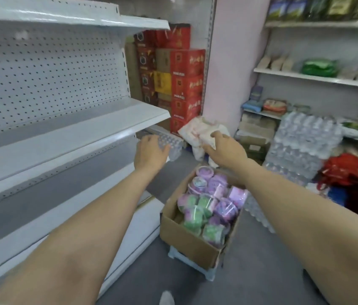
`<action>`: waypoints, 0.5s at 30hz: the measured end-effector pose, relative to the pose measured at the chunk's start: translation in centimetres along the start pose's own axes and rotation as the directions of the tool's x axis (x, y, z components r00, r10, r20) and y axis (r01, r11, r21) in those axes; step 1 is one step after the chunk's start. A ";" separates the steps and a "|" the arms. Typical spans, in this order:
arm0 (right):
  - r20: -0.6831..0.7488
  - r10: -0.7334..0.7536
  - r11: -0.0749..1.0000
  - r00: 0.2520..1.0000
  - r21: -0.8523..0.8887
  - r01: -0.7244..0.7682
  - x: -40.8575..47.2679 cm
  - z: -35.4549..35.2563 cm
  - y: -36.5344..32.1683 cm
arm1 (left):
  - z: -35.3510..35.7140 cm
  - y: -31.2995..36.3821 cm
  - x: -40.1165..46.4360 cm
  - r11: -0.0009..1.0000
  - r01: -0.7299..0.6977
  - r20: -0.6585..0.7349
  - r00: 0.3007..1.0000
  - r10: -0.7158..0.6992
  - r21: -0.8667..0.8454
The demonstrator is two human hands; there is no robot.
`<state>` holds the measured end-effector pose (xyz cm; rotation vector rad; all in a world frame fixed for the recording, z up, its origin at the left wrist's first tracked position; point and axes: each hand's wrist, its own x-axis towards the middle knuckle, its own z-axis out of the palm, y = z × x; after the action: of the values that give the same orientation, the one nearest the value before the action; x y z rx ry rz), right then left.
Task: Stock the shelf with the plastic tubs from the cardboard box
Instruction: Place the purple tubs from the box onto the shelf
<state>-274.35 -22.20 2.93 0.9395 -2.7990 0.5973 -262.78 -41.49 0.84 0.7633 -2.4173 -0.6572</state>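
An open cardboard box (187, 236) sits on the floor at centre right, packed with several purple and green plastic tubs (209, 208) wrapped in clear film. To the left stands the white metal shelf (63, 137), with a pegboard back and several boards. Both my arms reach forward. My left hand (150, 150) hovers past the shelf's end, left of the box, fingers spread and holding nothing. My right hand (224, 148) hangs above the far end of the box with loosely curved fingers and nothing in it. A white bag lies just behind it.
The box rests on a small pale blue stool (192, 261). Behind my right hand is a crumpled white bag (198, 130). Clear egg trays (303, 148) are stacked at right, and red cartons (185, 84) at the back. Stocked wall shelves (318, 79) fill the right side. The floor (261, 271) is grey.
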 end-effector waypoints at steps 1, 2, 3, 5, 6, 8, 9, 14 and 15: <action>0.012 0.025 1.000 1.000 -0.008 -0.024 0.5 0.7 1.4 | 1.8 0.0 0.6 1.000 -0.002 0.027 1.000 0.002 0.000; 0.025 0.054 0.998 0.998 -0.013 -0.053 1.1 1.5 2.7 | 3.6 -0.1 1.3 1.000 0.001 0.055 0.998 -0.001 0.000; 0.034 0.081 0.997 0.996 -0.013 -0.081 1.8 2.4 4.1 | 5.4 -0.3 2.1 1.000 0.009 0.085 0.996 -0.008 -0.002; 0.070 0.149 0.989 0.986 -0.013 -0.148 3.3 4.6 6.6 | 9.2 -0.8 3.7 1.000 0.023 0.154 0.988 -0.023 0.003; 0.102 0.179 0.984 0.978 -0.016 -0.178 4.1 5.8 7.9 | 11.2 -1.2 4.5 1.000 0.026 0.193 0.981 -0.027 0.009; 0.162 0.237 0.971 0.958 -0.020 -0.237 5.7 8.5 10.2 | 15.2 -2.0 6.1 0.999 0.042 0.274 0.961 -0.044 0.013; 0.191 0.266 0.963 0.945 -0.018 -0.268 6.5 9.9 11.4 | 17.3 -2.6 7.0 0.998 0.059 0.315 0.947 -0.060 0.014; 0.367 0.446 0.877 0.816 0.005 -0.481 9.8 16.2 16.8 | 26.0 -5.1 10.7 0.989 0.140 0.515 0.845 -0.143 0.046; 0.392 0.480 0.850 0.784 0.011 -0.526 10.1 17.3 18.0 | 27.6 -5.6 11.5 0.988 0.152 0.544 0.826 -0.148 0.038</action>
<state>-293.19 -21.69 -16.32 0.3140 -3.4316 0.7165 -285.28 -44.79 -19.32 0.8593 -2.8806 -1.0693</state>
